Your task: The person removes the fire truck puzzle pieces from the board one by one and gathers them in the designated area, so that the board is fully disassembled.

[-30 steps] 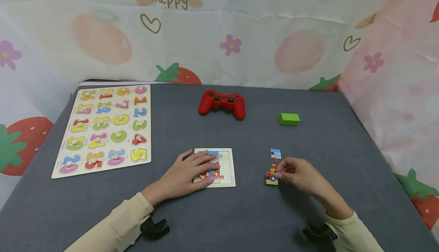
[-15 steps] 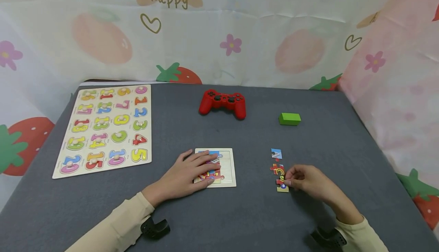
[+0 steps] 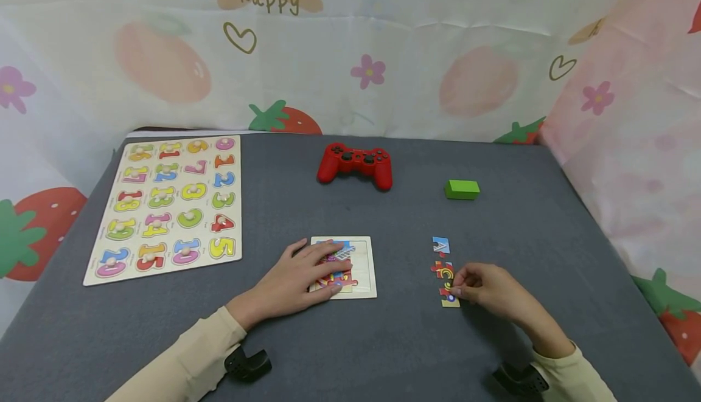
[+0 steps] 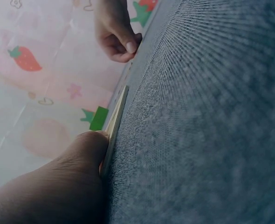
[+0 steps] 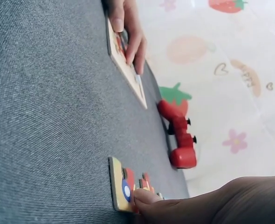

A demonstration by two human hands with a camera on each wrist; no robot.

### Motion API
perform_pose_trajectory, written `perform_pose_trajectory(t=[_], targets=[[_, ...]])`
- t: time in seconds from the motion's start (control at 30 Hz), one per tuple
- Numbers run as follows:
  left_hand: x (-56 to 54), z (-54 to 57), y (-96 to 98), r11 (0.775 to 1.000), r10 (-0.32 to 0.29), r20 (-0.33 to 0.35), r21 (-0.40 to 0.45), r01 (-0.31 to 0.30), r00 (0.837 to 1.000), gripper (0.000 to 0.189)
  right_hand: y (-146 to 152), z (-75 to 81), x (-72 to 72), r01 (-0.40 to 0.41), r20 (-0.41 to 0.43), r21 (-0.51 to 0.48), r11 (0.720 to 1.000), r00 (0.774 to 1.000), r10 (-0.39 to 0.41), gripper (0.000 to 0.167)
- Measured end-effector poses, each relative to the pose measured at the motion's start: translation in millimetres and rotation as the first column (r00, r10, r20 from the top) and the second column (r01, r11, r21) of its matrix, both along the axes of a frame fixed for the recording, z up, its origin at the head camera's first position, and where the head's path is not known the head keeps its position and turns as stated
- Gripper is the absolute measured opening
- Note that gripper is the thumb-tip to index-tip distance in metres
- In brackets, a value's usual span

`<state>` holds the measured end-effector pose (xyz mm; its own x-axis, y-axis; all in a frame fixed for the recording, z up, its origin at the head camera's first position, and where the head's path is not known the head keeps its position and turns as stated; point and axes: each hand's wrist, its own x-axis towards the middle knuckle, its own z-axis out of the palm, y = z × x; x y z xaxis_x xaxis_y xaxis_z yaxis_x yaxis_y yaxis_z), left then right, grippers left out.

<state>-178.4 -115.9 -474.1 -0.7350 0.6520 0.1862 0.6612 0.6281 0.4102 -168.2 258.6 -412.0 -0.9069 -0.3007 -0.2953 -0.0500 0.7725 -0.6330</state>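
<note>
The lower puzzle piece lies on the grey surface, well right of the puzzle tray. Your right grip pinches its right edge between thumb and finger. Just beyond lies the middle puzzle piece; whether their edges touch cannot be told. A narrow gap separates that from the upper puzzle piece. Your left grip rests, fingers extended, over the tray's left part; its right rim faces a broad strip of surface. Farther out lie the green block, the red controller near the far edge and, well left, the number board.
</note>
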Motion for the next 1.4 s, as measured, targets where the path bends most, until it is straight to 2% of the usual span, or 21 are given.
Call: perform_pose_trajectory(t=[0.23,0.43,0.57,0.67,0.87,1.03,1.4], targets=[[0.9,0.9,-1.4,1.000,0.013,0.014,-0.006,-0.013,1.000,0.044,-15,8.9,-5.8,-0.001,-0.050,0.044,0.999,0.999,0.003,0.016],[-0.3,2.9,-5.0,0.998,-0.024,0.008,-0.063,0.025,1.000,0.047,-45,16.4,-15.1,-0.036,-0.115,0.030,0.999,0.993,0.039,0.013],[-1.5,6.3,-9.1,0.993,-0.053,0.049,-0.099,0.058,0.997,0.053,-78,13.8,-24.9,-0.085,-0.151,0.020,0.996,0.985,0.087,0.011],[-2.3,8.1,-11.0,0.993,-0.060,0.083,-0.094,0.068,0.995,0.058,-104,9.7,-34.2,-0.116,-0.160,0.011,0.993,0.980,0.116,0.010],[-3.2,7.3,-12.8,0.994,-0.065,0.096,-0.083,0.073,0.993,0.058,-141,2.8,-48.8,-0.171,-0.177,0.033,0.985,0.969,0.174,0.014],[-2.7,5.0,-11.1,0.994,-0.055,0.087,-0.089,0.063,0.995,0.057,-152,-3.6,-53.0,-0.197,-0.197,0.046,0.979,0.959,0.202,0.014],[-2.3,3.1,-10.3,0.997,-0.029,0.075,-0.064,0.034,0.997,0.057,-163,-9.3,-50.4,-0.144,-0.214,0.019,0.989,0.966,0.145,0.011]])
